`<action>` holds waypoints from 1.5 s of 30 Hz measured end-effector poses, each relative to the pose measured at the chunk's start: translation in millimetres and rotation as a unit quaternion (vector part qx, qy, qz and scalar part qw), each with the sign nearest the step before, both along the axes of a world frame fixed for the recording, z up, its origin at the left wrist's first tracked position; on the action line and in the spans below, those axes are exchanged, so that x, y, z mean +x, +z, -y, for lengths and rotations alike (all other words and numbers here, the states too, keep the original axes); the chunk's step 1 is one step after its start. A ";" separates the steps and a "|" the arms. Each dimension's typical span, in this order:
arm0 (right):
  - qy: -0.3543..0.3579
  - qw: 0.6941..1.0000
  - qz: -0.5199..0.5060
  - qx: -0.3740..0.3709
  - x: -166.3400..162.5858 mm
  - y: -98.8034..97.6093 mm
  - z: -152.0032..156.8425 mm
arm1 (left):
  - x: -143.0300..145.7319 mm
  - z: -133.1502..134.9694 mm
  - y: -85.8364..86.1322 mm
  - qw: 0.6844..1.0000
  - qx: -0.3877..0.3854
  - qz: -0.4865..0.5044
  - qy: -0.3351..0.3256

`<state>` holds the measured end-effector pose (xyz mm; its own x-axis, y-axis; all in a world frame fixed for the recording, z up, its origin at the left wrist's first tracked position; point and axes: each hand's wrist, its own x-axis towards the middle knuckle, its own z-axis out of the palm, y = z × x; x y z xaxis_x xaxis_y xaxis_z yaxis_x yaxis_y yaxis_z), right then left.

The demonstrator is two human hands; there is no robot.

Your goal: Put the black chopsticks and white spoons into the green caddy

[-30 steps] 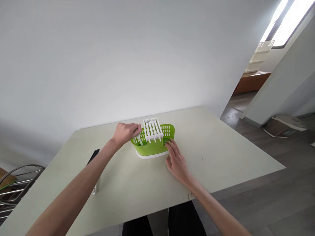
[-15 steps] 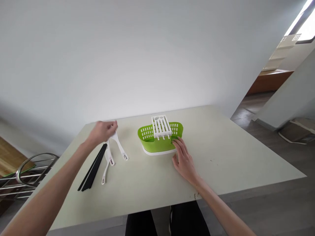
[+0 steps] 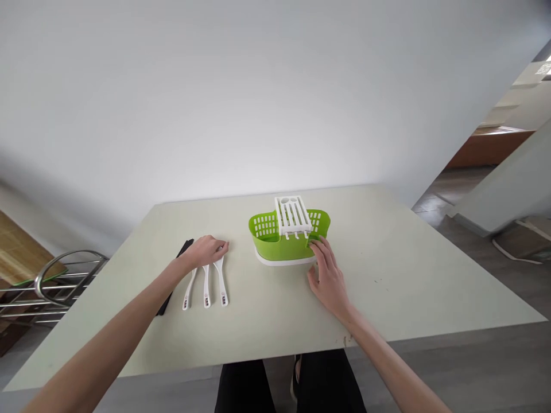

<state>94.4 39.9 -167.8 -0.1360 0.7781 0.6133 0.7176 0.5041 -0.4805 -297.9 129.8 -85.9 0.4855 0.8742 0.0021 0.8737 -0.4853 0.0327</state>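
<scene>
Over the heads of the white plastic spoons, my left hand (image 3: 205, 251) is closed with its thumb and finger pinched at the top of the rightmost spoon (image 3: 222, 284). Beside it lie two more white spoons, the middle one (image 3: 207, 289) and the left one (image 3: 187, 293), handles towards me and heads partly covered by the hand. Black chopsticks (image 3: 184, 248) lie to their left, partly behind my forearm. My right hand (image 3: 329, 278) grips the front right of a green basket (image 3: 279, 249) with a white base. A white slotted rack (image 3: 293, 213) with hooks sits across the basket's middle.
The pale table (image 3: 275, 321) meets a white wall (image 3: 267, 103) at the back. A metal-tube rack (image 3: 51, 287) stands beyond the table's left side. My legs in black (image 3: 245, 387) are below the front edge.
My left hand has moved right and lower, and the spoons now lie side by side instead of spread at angles. My right hand stays at the basket. The view has shifted slightly.
</scene>
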 end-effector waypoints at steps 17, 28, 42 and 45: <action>-0.015 0.999 0.036 -0.005 -1.5 -2.4 1.2 | -9.3 8.6 -27.6 0.992 0.098 -0.037 -0.075; -0.031 0.988 0.152 0.005 -6.9 -8.8 -3.3 | 3.0 96.4 -11.3 0.957 0.279 0.069 0.046; 0.056 0.966 0.244 -0.059 -155.5 37.4 -77.4 | 24.5 189.8 -63.2 0.966 0.202 0.070 0.146; 0.081 0.964 0.241 -0.077 -193.2 47.3 -88.9 | 22.3 189.4 -67.8 0.965 0.194 0.083 0.156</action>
